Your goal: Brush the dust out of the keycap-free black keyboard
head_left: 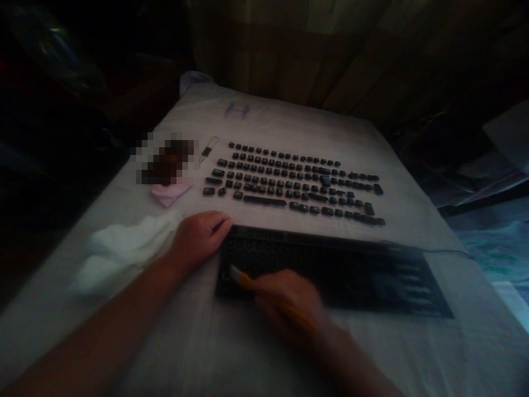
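Observation:
A black computer keyboard [339, 270] with its keycaps off lies flat on the cloth in front of me. My right hand [289, 298] is closed around a paintbrush with an orange handle [295, 315]. Its pale bristles [235, 272] touch or hover just over the left part of the keyboard; I cannot tell which. At the far left corner of the keyboard, my left hand [202, 234] is closed, thumb and fingers at the edge, gripping it. Beyond the keyboard, the loose black keycaps [270, 181] lie in rows that follow a keyboard's layout.
A crumpled white cloth [124, 242] lies beside my left forearm. Past it are a pink cloth [171, 192], a blurred-out item and a wire keycap puller [209, 149]. The keyboard's cable [446, 251] runs off to the right. The cloth-covered surface [165, 353] has its right edge nearby.

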`<state>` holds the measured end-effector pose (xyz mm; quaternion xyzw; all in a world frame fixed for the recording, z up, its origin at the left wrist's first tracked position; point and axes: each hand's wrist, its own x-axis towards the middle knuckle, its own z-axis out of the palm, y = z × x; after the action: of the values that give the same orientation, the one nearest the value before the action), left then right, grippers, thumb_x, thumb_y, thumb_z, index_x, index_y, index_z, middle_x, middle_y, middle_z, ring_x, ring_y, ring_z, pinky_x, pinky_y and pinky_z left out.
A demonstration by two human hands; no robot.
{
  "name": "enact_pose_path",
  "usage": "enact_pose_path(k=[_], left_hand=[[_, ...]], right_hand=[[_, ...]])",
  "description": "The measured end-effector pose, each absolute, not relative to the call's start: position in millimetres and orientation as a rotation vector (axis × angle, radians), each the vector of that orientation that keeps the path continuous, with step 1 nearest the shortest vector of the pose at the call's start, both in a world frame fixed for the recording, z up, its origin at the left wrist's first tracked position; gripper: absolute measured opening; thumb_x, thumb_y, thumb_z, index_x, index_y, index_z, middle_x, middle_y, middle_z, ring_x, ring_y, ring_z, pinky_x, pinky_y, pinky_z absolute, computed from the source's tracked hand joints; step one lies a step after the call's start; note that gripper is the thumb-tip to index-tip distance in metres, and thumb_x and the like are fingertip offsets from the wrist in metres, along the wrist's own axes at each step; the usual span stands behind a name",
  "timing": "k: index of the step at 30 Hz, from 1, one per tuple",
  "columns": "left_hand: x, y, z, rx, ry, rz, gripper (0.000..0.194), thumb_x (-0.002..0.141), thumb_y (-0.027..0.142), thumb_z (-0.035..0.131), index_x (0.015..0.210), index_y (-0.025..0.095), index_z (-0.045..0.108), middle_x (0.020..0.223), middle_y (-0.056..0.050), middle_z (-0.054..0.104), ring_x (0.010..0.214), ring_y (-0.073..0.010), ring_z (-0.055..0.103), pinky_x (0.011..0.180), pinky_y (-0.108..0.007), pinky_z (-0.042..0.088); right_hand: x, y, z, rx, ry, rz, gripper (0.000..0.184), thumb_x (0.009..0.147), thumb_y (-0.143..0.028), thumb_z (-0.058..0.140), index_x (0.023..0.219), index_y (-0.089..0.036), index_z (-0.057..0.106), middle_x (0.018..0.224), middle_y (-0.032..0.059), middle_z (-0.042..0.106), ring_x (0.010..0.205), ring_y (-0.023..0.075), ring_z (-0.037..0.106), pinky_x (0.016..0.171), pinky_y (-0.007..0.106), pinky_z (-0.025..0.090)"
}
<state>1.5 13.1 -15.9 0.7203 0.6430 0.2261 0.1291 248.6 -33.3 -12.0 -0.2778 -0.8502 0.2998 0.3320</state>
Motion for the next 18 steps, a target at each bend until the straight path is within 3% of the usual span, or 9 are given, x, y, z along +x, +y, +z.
enact_pose_path(k=[5,13,18], left_hand=[[1.5,12.7,-15.8,2.101,1.881,0.650,0.034,0.096,0.037,0.046,0.078,0.021,0.070,0.078,-0.004,0.074,0.072,-0.0178,0.066,0.069,-0.031,0.046],[1.0,12.8,-16.7,2.111,1.868,0.688,0.034,0.096,0.036,0.046,0.077,0.021,0.069,0.079,-0.004,0.075,0.072,-0.0177,0.066,0.070,-0.031,0.047],[1.8,12.8,-15.5,2.096,1.869,0.670,0.034,0.096,0.036,0.045,0.078,0.020,0.070,0.078,-0.004,0.074,0.073,-0.0183,0.066,0.070,-0.031,0.047]], right_hand=[[246.0,-36.7,-12.1,-0.715,-2.249,0.850,0.020,0.101,-0.019,0.052,0.116,-0.024,0.065,0.102,0.0037,0.080,0.090,0.0169,0.076,0.084,0.032,0.059],[247.4,-29.6,-4.6,-0.723,-2.117,0.799,0.020,0.097,-0.016,0.058,0.112,-0.024,0.067,0.093,0.0029,0.081,0.077,0.0173,0.077,0.073,0.029,0.062],[247.2,-31.4,-11.1,-0.750,-2.134,0.757,0.018,0.098,-0.018,0.056,0.111,-0.024,0.067,0.092,0.0031,0.081,0.078,0.0177,0.077,0.074,0.030,0.062]])
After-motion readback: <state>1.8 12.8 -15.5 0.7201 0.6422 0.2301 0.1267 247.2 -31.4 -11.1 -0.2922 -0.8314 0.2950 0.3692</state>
